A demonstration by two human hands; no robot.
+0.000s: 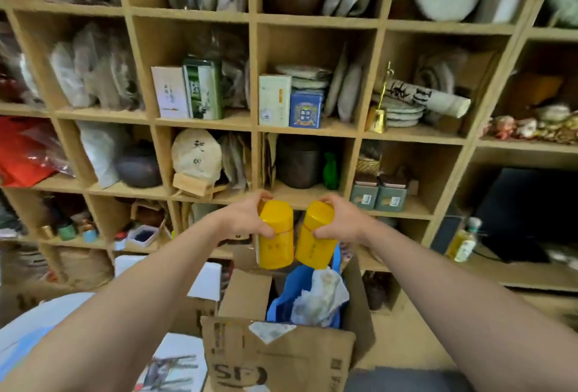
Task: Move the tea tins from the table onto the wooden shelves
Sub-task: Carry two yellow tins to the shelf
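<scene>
Gripping one tall yellow tea tin (275, 236) near its lid, the left hand (247, 218) curls fingers and thumb around it; the right hand (339, 219) clamps a second yellow tea tin (316, 235) the same way. Both tins are upright, side by side, hanging below the hands, just in front of the wooden cubby shelves (253, 129) and above an open cardboard box (281, 357).

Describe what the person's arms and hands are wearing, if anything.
Nothing is worn that shows: both forearms are bare to the bottom edge of the picture, no sleeve or cuff in view. The left hand and right hand have no gloves, and no watch, bracelet or ring is visible.
</scene>
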